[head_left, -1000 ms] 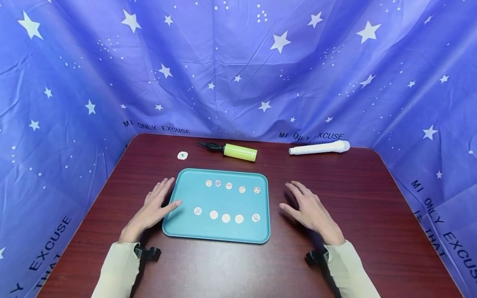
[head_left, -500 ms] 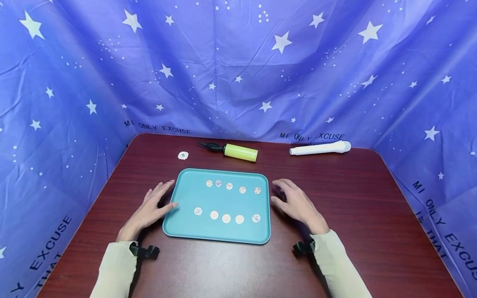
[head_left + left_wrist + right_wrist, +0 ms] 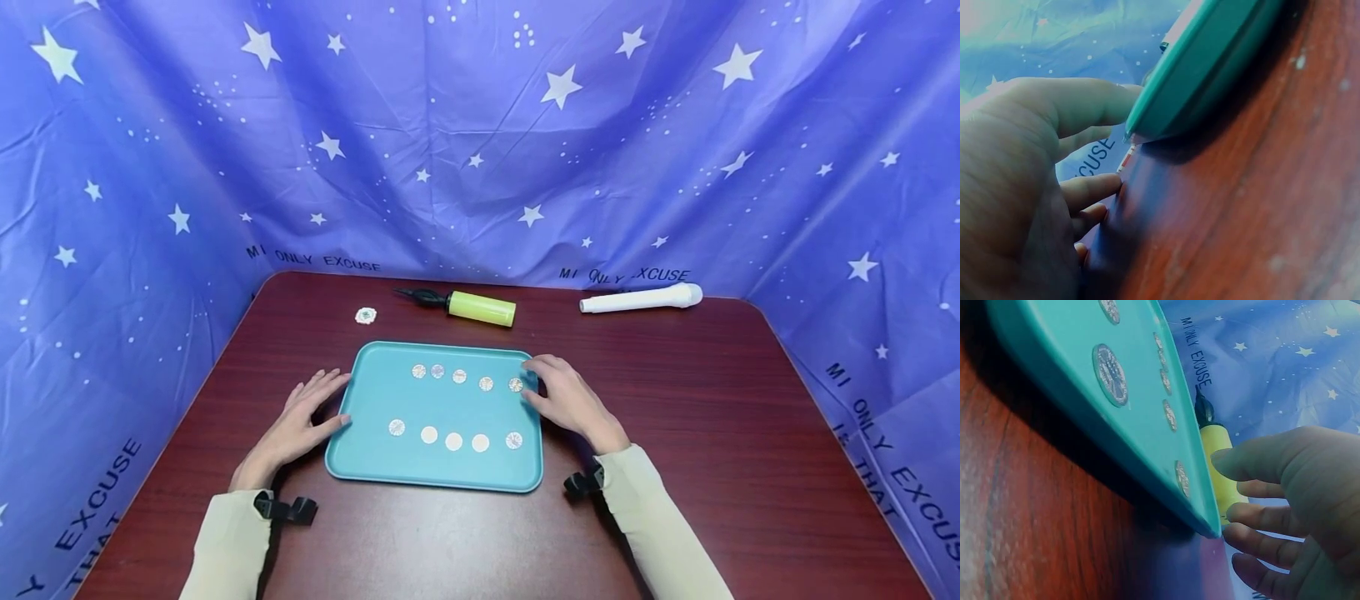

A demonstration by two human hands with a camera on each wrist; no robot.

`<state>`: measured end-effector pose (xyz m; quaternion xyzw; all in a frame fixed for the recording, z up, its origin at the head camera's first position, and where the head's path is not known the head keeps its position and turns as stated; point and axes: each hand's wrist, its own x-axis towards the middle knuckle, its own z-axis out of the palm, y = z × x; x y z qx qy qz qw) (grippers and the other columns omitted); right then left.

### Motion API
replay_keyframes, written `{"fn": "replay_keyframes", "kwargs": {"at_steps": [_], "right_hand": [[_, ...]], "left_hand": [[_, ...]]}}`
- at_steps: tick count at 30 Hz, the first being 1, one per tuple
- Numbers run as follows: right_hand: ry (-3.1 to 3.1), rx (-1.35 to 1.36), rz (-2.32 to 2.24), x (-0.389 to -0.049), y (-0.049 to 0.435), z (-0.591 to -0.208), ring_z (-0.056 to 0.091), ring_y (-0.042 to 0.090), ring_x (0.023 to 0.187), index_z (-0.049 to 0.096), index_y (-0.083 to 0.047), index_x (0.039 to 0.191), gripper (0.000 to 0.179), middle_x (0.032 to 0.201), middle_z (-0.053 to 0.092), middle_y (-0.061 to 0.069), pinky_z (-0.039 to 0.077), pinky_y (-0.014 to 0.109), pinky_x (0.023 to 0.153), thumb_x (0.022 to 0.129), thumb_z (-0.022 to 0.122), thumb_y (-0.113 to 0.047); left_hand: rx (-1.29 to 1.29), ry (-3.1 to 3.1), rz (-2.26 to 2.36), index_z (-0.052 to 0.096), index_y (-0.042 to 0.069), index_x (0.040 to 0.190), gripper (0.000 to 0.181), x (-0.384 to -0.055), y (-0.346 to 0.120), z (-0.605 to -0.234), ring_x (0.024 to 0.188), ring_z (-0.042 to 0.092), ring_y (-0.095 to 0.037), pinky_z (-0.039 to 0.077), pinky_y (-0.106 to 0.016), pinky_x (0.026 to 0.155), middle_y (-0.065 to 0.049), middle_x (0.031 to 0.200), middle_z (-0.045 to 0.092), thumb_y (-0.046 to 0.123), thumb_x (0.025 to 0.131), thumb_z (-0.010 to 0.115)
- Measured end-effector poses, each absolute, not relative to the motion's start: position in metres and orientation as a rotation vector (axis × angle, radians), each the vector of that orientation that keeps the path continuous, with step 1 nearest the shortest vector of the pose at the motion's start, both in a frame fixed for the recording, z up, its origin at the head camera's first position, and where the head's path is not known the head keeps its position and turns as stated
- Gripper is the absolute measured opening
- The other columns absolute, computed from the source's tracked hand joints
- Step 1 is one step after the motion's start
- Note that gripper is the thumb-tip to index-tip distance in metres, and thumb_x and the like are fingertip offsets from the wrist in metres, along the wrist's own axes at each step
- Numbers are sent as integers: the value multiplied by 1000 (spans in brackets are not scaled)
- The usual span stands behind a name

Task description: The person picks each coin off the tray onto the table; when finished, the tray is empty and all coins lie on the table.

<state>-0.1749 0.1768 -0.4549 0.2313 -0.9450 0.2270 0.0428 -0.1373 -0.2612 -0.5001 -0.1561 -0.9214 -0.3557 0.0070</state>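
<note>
A teal tray (image 3: 442, 404) lies on the table, bearing two rows of coin-like round discs. The far row has patterned discs (image 3: 459, 377); some in the near row look plain and pale, such as the middle disc (image 3: 453, 442). My left hand (image 3: 288, 429) is at the tray's left side, fingers loosely bent, thumb tip at the rim. In the left wrist view that hand (image 3: 1029, 150) has nothing in its grasp. My right hand (image 3: 576, 402) reaches over the tray's right rim, fingertips beside the far-right disc (image 3: 515, 385). The right wrist view shows its thumb and fingers apart (image 3: 1316, 494).
Behind the tray lie a yellow-green hand pump (image 3: 480, 308) with a black nozzle and a small white scalloped piece (image 3: 365, 316). A white microphone (image 3: 641, 298) is at the back right. A blue star-printed curtain (image 3: 480, 125) encloses the dark red table (image 3: 697, 375).
My right hand has moved left from the bare table to over the tray's right rim. The left hand has drawn back slightly leftward. The discs and tray have stayed put.
</note>
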Motion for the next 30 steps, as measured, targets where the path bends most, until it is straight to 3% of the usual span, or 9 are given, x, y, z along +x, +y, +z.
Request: {"fn": "replay_keyframes", "kwargs": {"at_steps": [19,30], "right_hand": [[-3031,750,553,-186,159,-457,64,27,114,66,-2,126,39,123,67,15,54,43,99,92,72,-20],[-3012,857,433,-191,154,-455,60,18,86,74,-7,110,19,107,66,12,53,32,75,94,67,-15]], "left_hand": [[-527,-2881,-1103,54,9,144,58,-136,-264,-502,150,21,-52,8,-74,115,-29,156,38,24,91,71],[-478,-2909,-1062,53,15,146,59,-133,-264,-501,151,18,-52,0,-76,114,-26,158,37,28,91,71]]}}
